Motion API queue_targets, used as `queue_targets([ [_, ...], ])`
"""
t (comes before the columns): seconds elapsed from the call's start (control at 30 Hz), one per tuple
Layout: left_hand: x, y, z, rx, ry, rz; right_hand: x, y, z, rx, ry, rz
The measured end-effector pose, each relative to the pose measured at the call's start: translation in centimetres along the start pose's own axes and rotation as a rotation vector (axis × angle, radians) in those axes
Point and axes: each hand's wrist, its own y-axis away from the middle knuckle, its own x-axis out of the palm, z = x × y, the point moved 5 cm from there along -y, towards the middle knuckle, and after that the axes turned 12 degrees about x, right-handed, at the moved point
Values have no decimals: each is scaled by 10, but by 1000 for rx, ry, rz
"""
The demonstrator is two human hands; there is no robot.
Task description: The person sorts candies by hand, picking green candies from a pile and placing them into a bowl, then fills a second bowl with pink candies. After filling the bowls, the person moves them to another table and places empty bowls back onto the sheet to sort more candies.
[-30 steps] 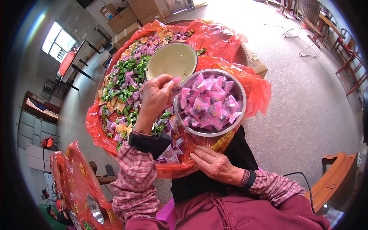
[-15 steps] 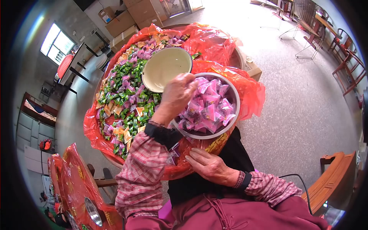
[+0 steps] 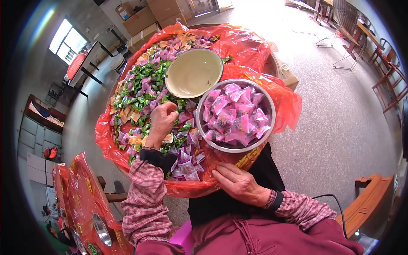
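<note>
My left hand (image 3: 161, 121) is over the pile of small wrapped sweets (image 3: 146, 95), its fingers curled and pinched together among green and purple ones. Whatever lies between the fingertips is hidden. Right of it, a grey metal bowl (image 3: 272, 114) is heaped with pink wrapped sweets (image 3: 238, 114). A cream enamel bowl (image 3: 191, 74) sits behind, on the pile. My right hand (image 3: 240, 182) rests with fingers stretched on the near edge of the red plastic sheet (image 3: 187, 189), below the metal bowl. Purple wrapped sweets (image 3: 187, 163) lie loose between my hands.
The red sheet lines a large round tray. Cardboard boxes (image 3: 144, 21) are stacked behind it. A wooden chair (image 3: 367, 204) stands at right, and more chairs (image 3: 348, 32) line the far right wall. Another red-plastic-covered surface (image 3: 87, 199) is at lower left.
My left hand has moved from above the pink sweets in the metal bowl, left and down to the mixed pile. My right hand stays at the sheet's edge. The view has shifted slightly.
</note>
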Motion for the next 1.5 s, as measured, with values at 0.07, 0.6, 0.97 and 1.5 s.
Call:
queue_targets([
  [0.07,12,0,-9,154,-180,30,0,0,0,-1,0,3],
  [0.6,14,-9,-2,124,-304,-15,2,4,-3,-1,-17,-12],
  [0.97,10,-31,-149,278,24,-148,2,6,-3,-17,-27,-26],
  [1.5,108,-34,-218,758,-271,169,6,8,-5,-10,-17,-3],
])
